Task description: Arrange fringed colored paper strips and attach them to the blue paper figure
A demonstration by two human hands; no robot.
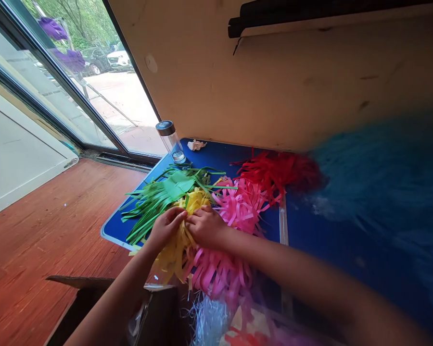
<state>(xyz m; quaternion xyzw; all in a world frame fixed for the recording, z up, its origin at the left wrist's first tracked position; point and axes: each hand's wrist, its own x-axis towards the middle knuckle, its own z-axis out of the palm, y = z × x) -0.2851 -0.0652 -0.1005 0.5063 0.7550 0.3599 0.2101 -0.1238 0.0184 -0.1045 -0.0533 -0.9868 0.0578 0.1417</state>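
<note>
My left hand is closed, thumb and fingers pinching the yellow fringed strips. Right beside it, my right hand also pinches the yellow strips, its fingers curled inward. Green fringed strips lie on the blue table to the left of and beyond my hands. Pink fringed strips spread to the right and run below my right wrist, hanging over the table's near side. Farther back on the right is a red fringed bunch.
The blue folding table holds a clear bottle with a dark lid and a crumpled tissue. A blurred blue bunch is at right. Near me are an open cardboard box and pale shiny strands.
</note>
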